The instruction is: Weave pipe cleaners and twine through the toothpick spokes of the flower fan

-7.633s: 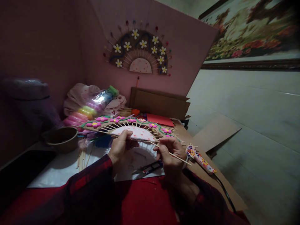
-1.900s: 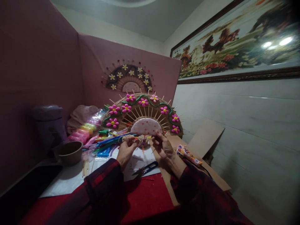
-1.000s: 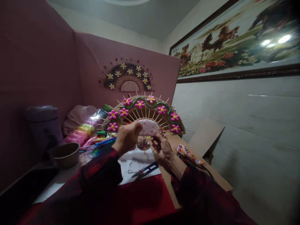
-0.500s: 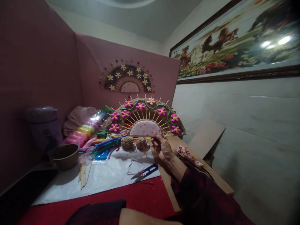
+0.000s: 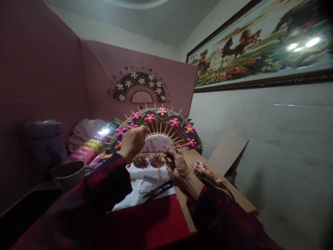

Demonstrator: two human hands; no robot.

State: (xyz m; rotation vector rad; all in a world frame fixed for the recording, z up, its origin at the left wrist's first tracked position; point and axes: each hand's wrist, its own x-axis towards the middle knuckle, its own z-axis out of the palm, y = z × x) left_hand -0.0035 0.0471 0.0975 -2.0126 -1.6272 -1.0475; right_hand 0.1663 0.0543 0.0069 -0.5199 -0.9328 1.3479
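Observation:
A fan-shaped craft piece (image 5: 166,117) with pink flowers, a green wavy line and thin sticks stands upright in front of me. My right hand (image 5: 177,163) pinches the lower right edge of its pale dotted half-round centre (image 5: 157,143). In front of the fan's left side is my left hand (image 5: 134,140), its fingers closed near the inner sticks; what they hold, if anything, is hidden. Two twine balls (image 5: 139,160) sit below the fan, partly covered. Dark-handled snips (image 5: 159,190) lie on the white sheet (image 5: 125,198).
At the left are a brown bowl (image 5: 70,170), a lidded container (image 5: 45,146) and packs of coloured clay (image 5: 87,150). A flower-patterned tool (image 5: 208,172) rests on cardboard (image 5: 241,198) at the right. A similar fan (image 5: 140,85) hangs on the pink panel.
My left hand has come up from the bottom edge to the fan's left side. My right hand keeps its hold. The whole view has shifted slightly.

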